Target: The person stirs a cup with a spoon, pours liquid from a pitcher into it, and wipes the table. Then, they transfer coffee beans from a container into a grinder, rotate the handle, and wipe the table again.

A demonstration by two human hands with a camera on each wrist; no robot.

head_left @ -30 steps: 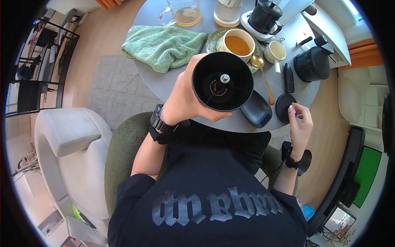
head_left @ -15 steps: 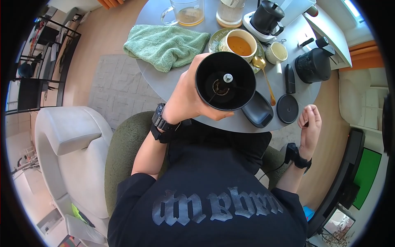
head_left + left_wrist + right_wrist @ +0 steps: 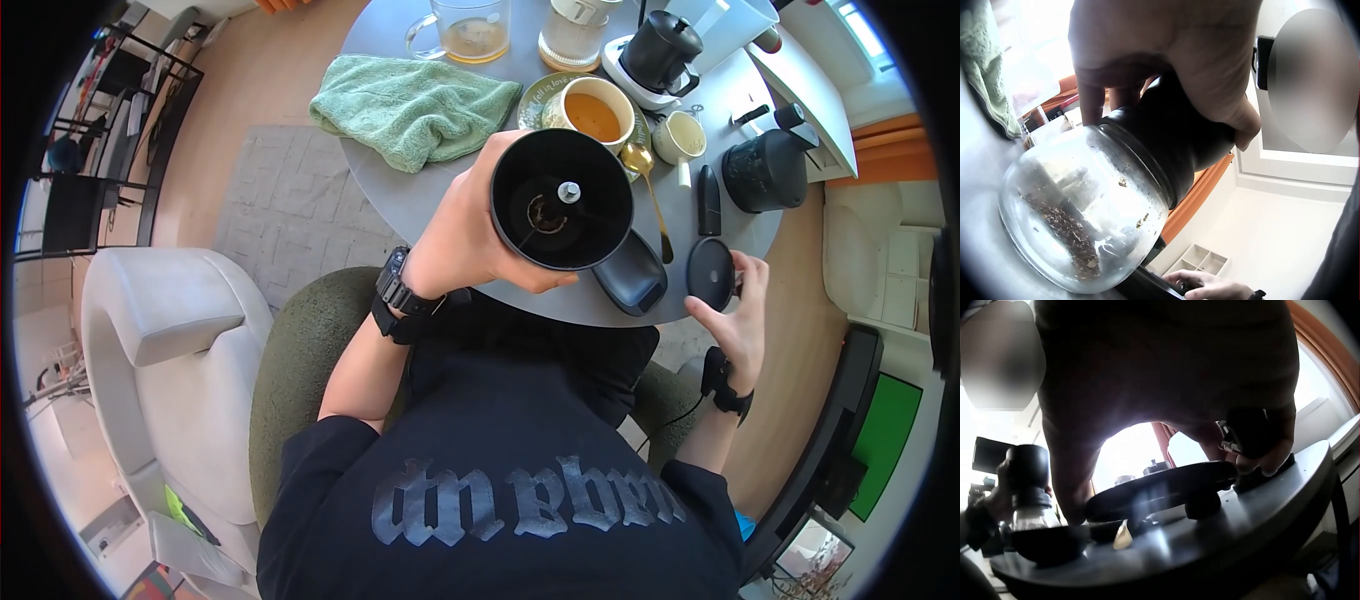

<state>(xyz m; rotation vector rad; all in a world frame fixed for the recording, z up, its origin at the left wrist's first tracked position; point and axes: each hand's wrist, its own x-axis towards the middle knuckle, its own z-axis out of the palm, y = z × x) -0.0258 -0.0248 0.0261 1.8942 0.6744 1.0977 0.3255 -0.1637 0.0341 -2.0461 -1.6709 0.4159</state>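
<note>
My left hand [image 3: 455,230] grips the black body of a manual coffee grinder [image 3: 520,215], its open top facing up with a metal shaft inside. Dark brown grounds [image 3: 1066,237] lie in its glass jar in the left wrist view. On the right, my right hand [image 3: 738,325] holds a round black lid [image 3: 710,275] between thumb and fingers, tilted at the table's edge. A small dark piece with a metal part [image 3: 1244,434] is tucked in the curled fingers. Between the hands lies a black oblong dish [image 3: 632,275].
Around the grey round table [image 3: 400,205] stand a cup of orange-brown liquid [image 3: 595,115], a gold spoon [image 3: 640,160], a small cream cup [image 3: 680,137], a black handle-like piece [image 3: 708,200], a black canister [image 3: 765,170], a black kettle [image 3: 660,50], a glass mug [image 3: 475,35] and a green towel [image 3: 420,110].
The right hand left the lid, drew back to the right with its fingers together, then came back and took the lid, which now tilts. The left hand keeps its hold on the grinder.
</note>
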